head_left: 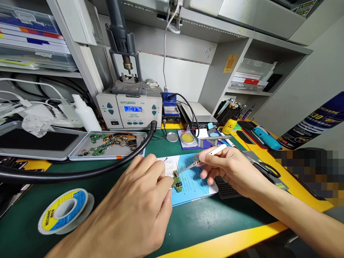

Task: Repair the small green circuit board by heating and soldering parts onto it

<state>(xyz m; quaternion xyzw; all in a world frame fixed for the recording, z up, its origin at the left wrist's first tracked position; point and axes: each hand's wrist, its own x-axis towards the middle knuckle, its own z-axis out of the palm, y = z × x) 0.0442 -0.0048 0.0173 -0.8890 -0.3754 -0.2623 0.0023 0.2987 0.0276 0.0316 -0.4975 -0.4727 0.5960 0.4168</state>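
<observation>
A small green circuit board [177, 185] lies over a blue-and-white booklet [193, 197] on the green mat. My left hand [146, 200] is closed at the board's left edge, thumb and forefinger pinching it; the fingertips are partly hidden behind the knuckles. Between the thumb and fingers of my right hand [228, 165] is a pair of tweezers [215, 150] with white grips. Their metal tips point down and left, reaching the board's upper part. Whether the tips touch it, I cannot tell.
A solder wire spool [63, 211] stands at lower left. A thick black hose [107, 173] crosses the mat from the hot-air station [129, 111]. Behind my left hand, a tray [107, 157] holds several boards. Scissors [268, 170] lie at right, near a spray can [311, 122].
</observation>
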